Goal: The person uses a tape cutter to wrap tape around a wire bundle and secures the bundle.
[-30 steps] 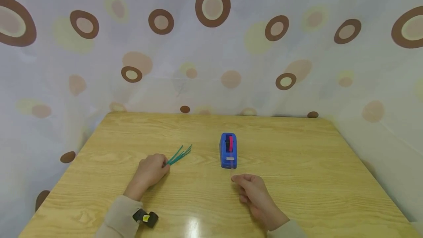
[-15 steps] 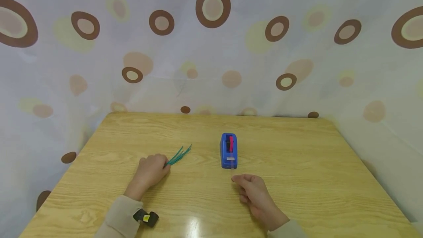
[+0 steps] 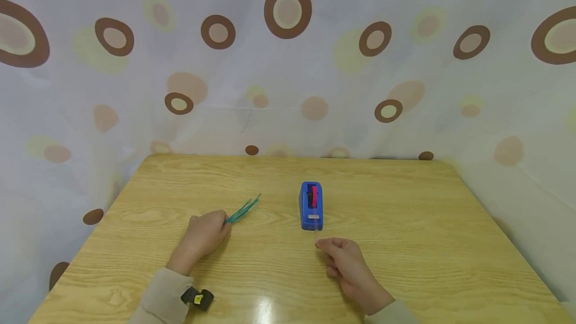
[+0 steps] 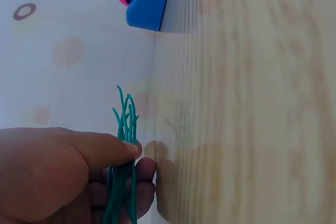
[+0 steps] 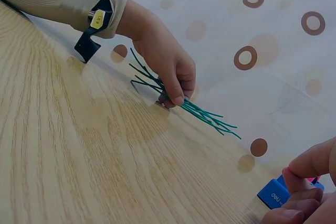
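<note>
In the head view my left hand (image 3: 204, 238) pinches a bundle of thin green wires (image 3: 243, 210) between thumb and fingers, just over the table. Seen from the left wrist, the wires (image 4: 125, 124) stick out beyond the thumb, and their lower part lies across the curled fingers. A blue tape dispenser (image 3: 305, 216) with a pink roll core stands right of centre. From its front a clear tape strip (image 3: 316, 235) runs toward me, and my right hand (image 3: 353, 269) pinches the end between thumb and forefinger. The right wrist view shows the dispenser (image 5: 273, 193) partly behind the right fingers.
A wood-grain table (image 3: 396, 199) carries everything. Behind and beside it hangs a pale sheet (image 3: 288, 74) with brown ringed dots. A black strap device (image 3: 198, 298) sits on the left wrist, over a beige sleeve (image 3: 164, 294).
The tips of the green wires have shifted slightly upward and lie closer together. Both hands and the tape dispenser stay nearly where they were.
</note>
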`<move>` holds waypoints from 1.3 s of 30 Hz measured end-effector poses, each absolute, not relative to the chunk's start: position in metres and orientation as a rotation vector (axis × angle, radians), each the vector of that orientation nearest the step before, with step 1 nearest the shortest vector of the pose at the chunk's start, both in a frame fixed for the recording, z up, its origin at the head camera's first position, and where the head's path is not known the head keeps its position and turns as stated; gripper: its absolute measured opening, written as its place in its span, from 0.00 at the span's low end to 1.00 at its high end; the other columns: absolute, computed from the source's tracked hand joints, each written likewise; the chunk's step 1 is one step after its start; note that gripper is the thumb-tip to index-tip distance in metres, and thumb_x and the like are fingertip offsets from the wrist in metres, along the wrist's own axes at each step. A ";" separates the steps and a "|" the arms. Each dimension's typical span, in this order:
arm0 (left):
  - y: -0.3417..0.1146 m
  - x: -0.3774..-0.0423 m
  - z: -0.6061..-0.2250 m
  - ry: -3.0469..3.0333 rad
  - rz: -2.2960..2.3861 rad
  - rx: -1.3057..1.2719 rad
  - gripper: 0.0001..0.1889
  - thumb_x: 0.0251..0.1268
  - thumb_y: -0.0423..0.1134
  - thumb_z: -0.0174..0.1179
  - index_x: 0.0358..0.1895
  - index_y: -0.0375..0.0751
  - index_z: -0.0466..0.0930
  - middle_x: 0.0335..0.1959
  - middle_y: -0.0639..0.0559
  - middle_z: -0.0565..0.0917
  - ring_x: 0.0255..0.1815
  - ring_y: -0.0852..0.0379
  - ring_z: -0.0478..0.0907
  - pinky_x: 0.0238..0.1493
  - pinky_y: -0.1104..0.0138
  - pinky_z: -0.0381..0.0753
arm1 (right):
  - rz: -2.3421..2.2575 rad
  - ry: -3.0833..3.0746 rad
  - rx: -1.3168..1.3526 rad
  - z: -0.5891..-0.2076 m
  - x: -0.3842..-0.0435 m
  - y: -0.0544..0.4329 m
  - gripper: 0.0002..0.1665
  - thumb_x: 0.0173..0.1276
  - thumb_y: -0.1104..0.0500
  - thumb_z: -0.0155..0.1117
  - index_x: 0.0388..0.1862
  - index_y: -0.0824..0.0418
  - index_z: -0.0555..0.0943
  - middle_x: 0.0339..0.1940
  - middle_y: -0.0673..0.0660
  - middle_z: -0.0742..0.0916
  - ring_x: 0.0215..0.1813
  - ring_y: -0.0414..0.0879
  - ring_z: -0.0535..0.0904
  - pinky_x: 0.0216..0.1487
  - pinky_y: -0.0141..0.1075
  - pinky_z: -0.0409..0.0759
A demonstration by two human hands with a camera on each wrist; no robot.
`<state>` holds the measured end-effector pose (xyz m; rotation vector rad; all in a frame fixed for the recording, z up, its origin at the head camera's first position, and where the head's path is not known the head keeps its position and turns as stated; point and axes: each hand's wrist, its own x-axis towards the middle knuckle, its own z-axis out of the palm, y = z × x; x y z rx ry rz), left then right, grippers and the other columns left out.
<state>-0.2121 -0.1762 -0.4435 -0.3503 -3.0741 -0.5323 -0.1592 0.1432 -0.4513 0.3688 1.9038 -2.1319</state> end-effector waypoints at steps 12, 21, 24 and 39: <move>-0.179 -0.215 -0.442 -2.955 -0.789 -0.244 0.07 0.71 0.35 0.59 0.33 0.40 0.78 0.19 0.59 0.76 0.20 0.60 0.70 0.25 0.63 0.71 | -2.125 1.911 0.395 -0.452 -0.160 0.143 0.13 0.70 0.62 0.63 0.42 0.74 0.81 0.17 0.47 0.67 0.21 0.38 0.58 0.20 0.27 0.60; -0.182 -0.220 -0.443 -2.827 -0.932 -0.163 0.04 0.65 0.35 0.66 0.34 0.39 0.89 0.23 0.58 0.84 0.25 0.62 0.77 0.29 0.63 0.77 | -2.118 1.922 0.395 -0.453 -0.160 0.143 0.13 0.70 0.61 0.62 0.42 0.74 0.81 0.17 0.47 0.66 0.21 0.38 0.58 0.20 0.28 0.60; -0.183 -0.220 -0.443 -2.815 -0.969 -0.130 0.05 0.63 0.35 0.68 0.38 0.40 0.91 0.24 0.58 0.86 0.28 0.61 0.81 0.31 0.62 0.80 | -2.116 1.925 0.386 -0.453 -0.160 0.144 0.13 0.70 0.62 0.62 0.42 0.74 0.81 0.17 0.47 0.66 0.21 0.38 0.58 0.20 0.27 0.60; -0.185 -0.220 -0.440 -2.899 -1.037 -0.194 0.09 0.66 0.31 0.63 0.46 0.38 0.89 0.42 0.45 0.88 0.36 0.54 0.81 0.29 0.64 0.74 | -2.101 1.935 0.390 -0.452 -0.160 0.143 0.13 0.70 0.61 0.62 0.41 0.73 0.82 0.17 0.47 0.66 0.21 0.38 0.58 0.21 0.28 0.61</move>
